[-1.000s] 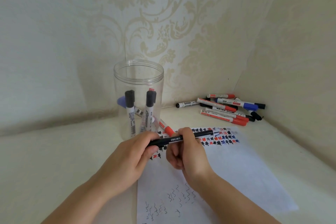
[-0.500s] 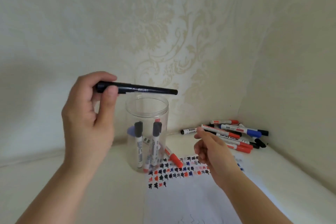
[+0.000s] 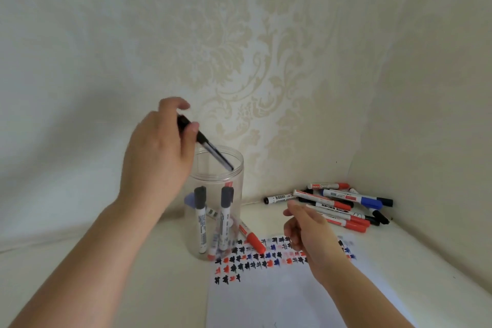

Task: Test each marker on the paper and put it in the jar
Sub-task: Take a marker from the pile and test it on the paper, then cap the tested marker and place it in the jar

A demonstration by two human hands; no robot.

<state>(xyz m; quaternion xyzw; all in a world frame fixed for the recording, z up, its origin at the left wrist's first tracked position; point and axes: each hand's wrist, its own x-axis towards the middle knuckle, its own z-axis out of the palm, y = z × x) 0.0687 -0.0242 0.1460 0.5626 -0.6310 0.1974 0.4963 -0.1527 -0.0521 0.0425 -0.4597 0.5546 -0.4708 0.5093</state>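
My left hand (image 3: 157, 157) grips a slim black marker (image 3: 206, 146) by its upper end, tilted down to the right, with its lower tip inside the mouth of the clear plastic jar (image 3: 234, 168). Several capped markers stand in the jar. My right hand (image 3: 310, 231) hovers empty over the white paper (image 3: 279, 298), fingers loosely curled and apart, just left of a pile of red, blue and black markers (image 3: 343, 205). The paper carries rows of red, blue and black test marks.
A red-capped marker (image 3: 251, 238) lies on the table against the jar's right side. Patterned cream walls meet in a corner behind the pile. The cream tabletop (image 3: 133, 287) extends to the left of the jar.
My left hand has carried the black marker from level above the jar to tilted, with its tip in the jar's mouth. My right hand stays low over the paper near the pile.
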